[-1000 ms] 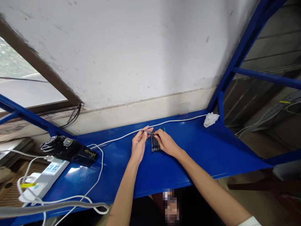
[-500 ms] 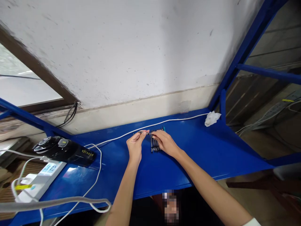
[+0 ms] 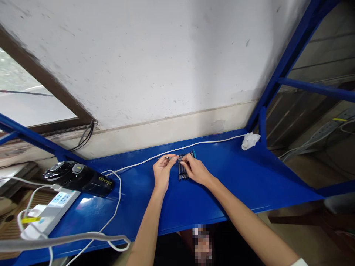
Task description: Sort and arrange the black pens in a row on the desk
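Between my two hands a slim dark pen (image 3: 168, 158) is held crosswise above the blue table. My left hand (image 3: 161, 173) pinches it near its left part, with the tip sticking out past the fingers. The fingertips of my right hand (image 3: 196, 169) are closed on its other end. Under and beside my right hand lies a row of several dark pens (image 3: 182, 170), side by side on the table. One pen with a teal end (image 3: 194, 153) shows at the row's right. My right hand hides part of the row.
A black bottle (image 3: 85, 179) lies on a white power strip (image 3: 52, 210) at the left. A white cable (image 3: 155, 156) runs along the back of the blue table (image 3: 235, 177). Crumpled white tissue (image 3: 251, 140) sits at the back right. Blue posts (image 3: 274, 85) and the wall bound the table.
Both hands still hold the pen over the table. My left hand has shifted slightly right and its fingers have moved a little on the pen; the right hand's fingers have bent more.
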Motion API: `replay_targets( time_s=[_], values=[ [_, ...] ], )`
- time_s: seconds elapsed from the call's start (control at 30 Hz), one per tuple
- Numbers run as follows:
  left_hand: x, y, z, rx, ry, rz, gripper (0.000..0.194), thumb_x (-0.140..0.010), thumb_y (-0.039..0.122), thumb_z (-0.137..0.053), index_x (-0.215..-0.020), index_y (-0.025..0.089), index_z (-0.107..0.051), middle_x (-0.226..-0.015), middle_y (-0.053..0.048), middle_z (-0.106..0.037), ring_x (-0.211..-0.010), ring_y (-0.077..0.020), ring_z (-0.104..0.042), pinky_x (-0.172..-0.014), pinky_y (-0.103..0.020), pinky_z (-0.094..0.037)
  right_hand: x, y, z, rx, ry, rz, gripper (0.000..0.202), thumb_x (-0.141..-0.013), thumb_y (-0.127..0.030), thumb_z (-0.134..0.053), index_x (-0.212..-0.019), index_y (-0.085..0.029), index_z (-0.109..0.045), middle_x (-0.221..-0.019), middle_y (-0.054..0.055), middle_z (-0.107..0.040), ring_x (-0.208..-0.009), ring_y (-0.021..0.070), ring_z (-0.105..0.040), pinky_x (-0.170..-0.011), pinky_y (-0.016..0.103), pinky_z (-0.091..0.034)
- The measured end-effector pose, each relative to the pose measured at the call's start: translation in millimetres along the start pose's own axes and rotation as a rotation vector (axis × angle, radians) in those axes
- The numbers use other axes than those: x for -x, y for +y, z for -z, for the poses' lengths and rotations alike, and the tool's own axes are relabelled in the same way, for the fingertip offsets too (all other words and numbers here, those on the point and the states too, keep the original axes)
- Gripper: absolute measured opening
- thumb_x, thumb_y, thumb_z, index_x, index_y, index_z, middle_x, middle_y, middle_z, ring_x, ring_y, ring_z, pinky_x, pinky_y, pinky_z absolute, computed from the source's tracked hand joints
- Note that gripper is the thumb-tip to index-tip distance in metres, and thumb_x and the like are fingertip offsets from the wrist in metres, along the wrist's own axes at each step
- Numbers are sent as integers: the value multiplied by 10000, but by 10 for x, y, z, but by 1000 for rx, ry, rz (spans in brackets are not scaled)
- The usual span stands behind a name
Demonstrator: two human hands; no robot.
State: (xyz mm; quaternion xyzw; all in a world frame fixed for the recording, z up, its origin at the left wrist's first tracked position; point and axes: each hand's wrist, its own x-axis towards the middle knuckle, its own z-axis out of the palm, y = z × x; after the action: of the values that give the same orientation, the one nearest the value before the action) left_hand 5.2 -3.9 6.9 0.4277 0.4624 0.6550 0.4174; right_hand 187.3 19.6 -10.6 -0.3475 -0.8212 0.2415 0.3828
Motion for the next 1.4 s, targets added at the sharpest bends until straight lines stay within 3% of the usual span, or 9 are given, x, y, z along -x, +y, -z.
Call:
replay_targets(
  time_s=[0.13, 0.27, 0.53, 0.7, 0.93, 1.1, 1.2, 1.3, 1.4],
  values=[
    [-22, -13, 19, -21, 54, -3, 367, -775, 435, -935, -1022, 186, -822, -867, -48, -794, -774, -166, -723, -745, -273, -565, -2, -35, 2, 35, -39, 66, 220, -1158, -369, -414, -1217, -255, -592, -1102, 73, -736, -981, 226, -706, -851, 329, -505],
    [-10, 3, 23, 93, -78, 39, 453, -814, 399, -913, -1208, 210, -794, -1115, -103, -815, -1005, -213, -759, -865, -301, -587, -14, 2, -1, 95, 9, 71, 270, -1166, -365, -368, -1206, -252, -609, -1101, 82, -712, -960, 223, -687, -826, 326, -500],
    [-24, -54, -6, 78, -17, 62, 332, -788, 392, -927, -1015, 177, -815, -1050, -122, -836, -1018, -256, -777, -831, -319, -582, 6, 69, -26, 88, 15, -14, 124, -1137, -325, -443, -1088, -255, -534, -942, 27, -724, -775, 209, -689, -678, 297, -418],
    [-31, -56, -3, 68, 35, 56, 327, -781, 409, -927, -968, 169, -805, -992, -112, -838, -887, -213, -767, -781, -296, -568, 5, 20, -24, 117, -16, 13, 234, -1165, -399, -400, -1246, -275, -580, -1066, 49, -770, -903, 220, -731, -753, 302, -453],
    [-51, -107, 0, 17, 76, 59, 361, -747, 450, -944, -885, 160, -779, -815, -55, -784, -725, -164, -699, -736, -286, -545, 7, 53, -64, 118, -6, 6, 177, -1152, -355, -413, -1062, -257, -530, -967, 45, -740, -813, 217, -704, -690, 298, -435],
    [-54, -126, 4, -7, 99, 48, 381, -756, 472, -940, -784, 168, -711, -675, 15, -673, -647, -130, -627, -680, -251, -490, 7, 0, -39, 112, -25, 3, 195, -1148, -389, -442, -1215, -256, -569, -1090, 59, -773, -903, 219, -731, -761, 305, -480],
    [-41, -104, 12, 14, 44, 46, 358, -797, 463, -919, -834, 169, -718, -801, -29, -755, -710, -139, -673, -710, -254, -509, -8, -23, -14, 117, -29, 25, 271, -1165, -397, -395, -1235, -261, -618, -1134, 69, -777, -981, 226, -733, -815, 318, -501],
    [-25, -65, 19, 107, -84, 67, 383, -844, 438, -887, -1108, 189, -766, -1154, -122, -817, -991, -218, -766, -845, -311, -570, -15, -9, 0, 118, 6, 23, 318, -1172, -388, -365, -1189, -257, -654, -1088, 66, -777, -954, 222, -727, -817, 322, -510],
    [-21, -49, 26, 118, -121, 68, 399, -853, 422, -878, -1157, 183, -780, -1181, -147, -820, -1090, -261, -770, -893, -343, -582, -14, 9, 1, 116, 34, 20, 313, -1168, -392, -381, -1196, -257, -661, -1089, 66, -777, -959, 222, -728, -818, 320, -515]
  ],
)
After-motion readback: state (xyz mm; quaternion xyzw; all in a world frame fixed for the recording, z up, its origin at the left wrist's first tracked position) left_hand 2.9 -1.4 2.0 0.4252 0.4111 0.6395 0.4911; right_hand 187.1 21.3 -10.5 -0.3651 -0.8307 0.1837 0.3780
